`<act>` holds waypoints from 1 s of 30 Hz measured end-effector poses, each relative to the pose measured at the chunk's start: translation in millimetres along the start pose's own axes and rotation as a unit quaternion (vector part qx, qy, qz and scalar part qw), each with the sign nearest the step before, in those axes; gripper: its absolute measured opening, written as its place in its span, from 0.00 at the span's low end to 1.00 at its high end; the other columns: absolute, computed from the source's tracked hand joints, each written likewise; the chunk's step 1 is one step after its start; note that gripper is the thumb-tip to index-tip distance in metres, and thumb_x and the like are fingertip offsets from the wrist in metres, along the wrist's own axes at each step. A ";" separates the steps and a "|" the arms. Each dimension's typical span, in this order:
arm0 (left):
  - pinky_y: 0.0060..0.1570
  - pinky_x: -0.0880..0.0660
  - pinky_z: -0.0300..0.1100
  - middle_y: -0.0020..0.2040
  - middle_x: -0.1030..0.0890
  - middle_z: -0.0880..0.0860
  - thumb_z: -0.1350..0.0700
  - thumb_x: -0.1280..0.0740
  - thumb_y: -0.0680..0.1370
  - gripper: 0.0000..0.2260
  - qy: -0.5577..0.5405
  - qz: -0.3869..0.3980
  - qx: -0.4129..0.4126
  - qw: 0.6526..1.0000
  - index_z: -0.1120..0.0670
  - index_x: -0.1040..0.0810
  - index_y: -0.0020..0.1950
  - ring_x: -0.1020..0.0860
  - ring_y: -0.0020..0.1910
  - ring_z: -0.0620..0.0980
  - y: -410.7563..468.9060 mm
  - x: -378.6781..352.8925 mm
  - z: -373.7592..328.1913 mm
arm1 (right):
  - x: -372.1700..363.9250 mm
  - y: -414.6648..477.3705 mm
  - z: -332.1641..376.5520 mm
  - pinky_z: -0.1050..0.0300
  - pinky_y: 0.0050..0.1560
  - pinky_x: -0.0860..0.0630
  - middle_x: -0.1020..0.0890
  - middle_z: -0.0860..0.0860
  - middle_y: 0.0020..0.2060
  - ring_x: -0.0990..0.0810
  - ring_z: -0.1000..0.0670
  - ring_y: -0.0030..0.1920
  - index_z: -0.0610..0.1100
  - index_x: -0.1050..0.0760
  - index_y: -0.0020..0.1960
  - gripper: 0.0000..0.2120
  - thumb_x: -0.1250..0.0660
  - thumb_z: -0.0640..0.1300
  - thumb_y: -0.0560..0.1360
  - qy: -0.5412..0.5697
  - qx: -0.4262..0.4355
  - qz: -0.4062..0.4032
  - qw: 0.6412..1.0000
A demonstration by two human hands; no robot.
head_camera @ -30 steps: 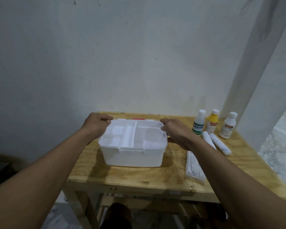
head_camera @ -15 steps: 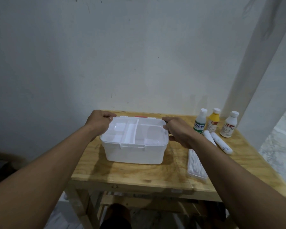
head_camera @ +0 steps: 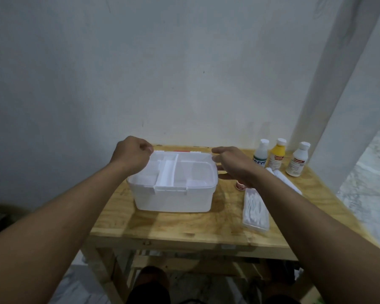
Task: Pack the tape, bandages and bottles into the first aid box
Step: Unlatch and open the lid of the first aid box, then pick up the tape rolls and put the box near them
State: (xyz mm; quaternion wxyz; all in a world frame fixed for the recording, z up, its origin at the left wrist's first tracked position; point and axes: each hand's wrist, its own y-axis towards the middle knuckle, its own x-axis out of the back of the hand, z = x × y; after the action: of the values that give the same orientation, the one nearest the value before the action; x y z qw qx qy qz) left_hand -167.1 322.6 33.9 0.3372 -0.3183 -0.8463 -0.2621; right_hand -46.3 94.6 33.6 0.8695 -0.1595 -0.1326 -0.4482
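Head view: both hands at the white first aid box (head_camera: 173,198) on a wooden table (head_camera: 184,227).
Left hand (head_camera: 131,155) grips its far-left corner; right hand (head_camera: 233,166) hangs loose-fingered beside the right rim. Bottles (head_camera: 276,155) stand at the far-right edge; bare wood runs along the near edge.

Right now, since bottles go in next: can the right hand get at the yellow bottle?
Probably yes. The right hand hovers open beside the first aid box, and the yellow bottle stands upright just past it, uncovered. The green-labelled bottle stands between them, so coming from above looks safest.
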 end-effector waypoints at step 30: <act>0.61 0.38 0.53 0.53 0.20 0.50 0.47 0.28 0.75 0.15 0.398 0.207 -0.292 0.845 0.49 0.20 0.61 0.31 0.63 0.55 -38.0 -147.2 -173.1 | 101.9 15.2 -61.0 0.60 0.37 0.27 0.15 0.48 0.50 0.20 0.50 0.45 0.46 0.16 0.58 0.12 0.29 0.45 0.76 -0.505 0.100 0.034 0.856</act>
State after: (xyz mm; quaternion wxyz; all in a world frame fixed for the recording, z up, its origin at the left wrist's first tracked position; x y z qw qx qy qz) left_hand -40.5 130.4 26.5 0.5833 -0.4376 -0.4385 -0.5253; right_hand 28.9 3.7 13.5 0.7089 -0.2810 -0.5922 -0.2603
